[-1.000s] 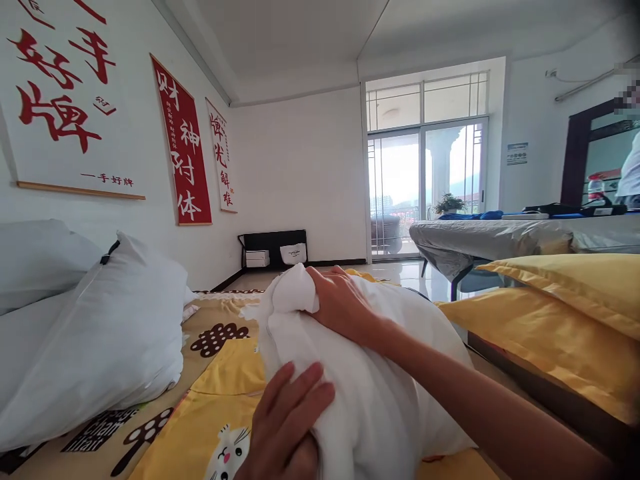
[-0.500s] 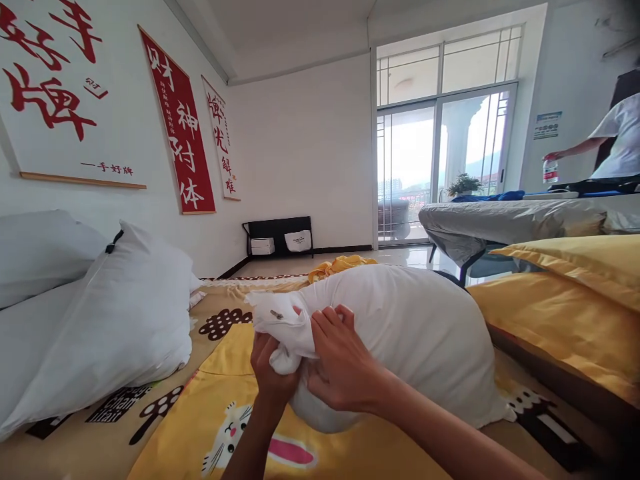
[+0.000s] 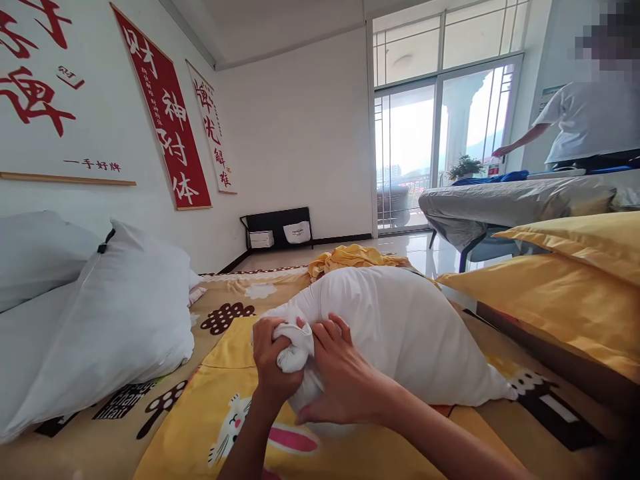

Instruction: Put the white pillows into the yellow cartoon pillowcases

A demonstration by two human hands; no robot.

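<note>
White fabric is bunched at the near-left end of the pillow (image 3: 400, 327), which lies at 5 o'clock, across a yellow cloth (image 3: 185, 407) printed with an animal. Half a second ago this corner (image 3: 294, 357) stood up as a looser flap with a small dark mark showing; now it is a compact roll with the mark out of sight, which suggests that you have gathered it more firmly. Your left hand (image 3: 274, 373), at 7 o'clock, is closed around the roll, its forearm rising steeply from the bottom edge. Your right hand (image 3: 345, 373), at 6 o'clock, grips the fabric just beside it, fingers curled over the top and thumb lower down, its forearm slanting in from 5 o'clock. Well apart from your hands, a second white pillow (image 3: 120, 320) leans at 8 o'clock; yellow pillows (image 3: 550, 300) are stacked between 3 and 4 o'clock.
</note>
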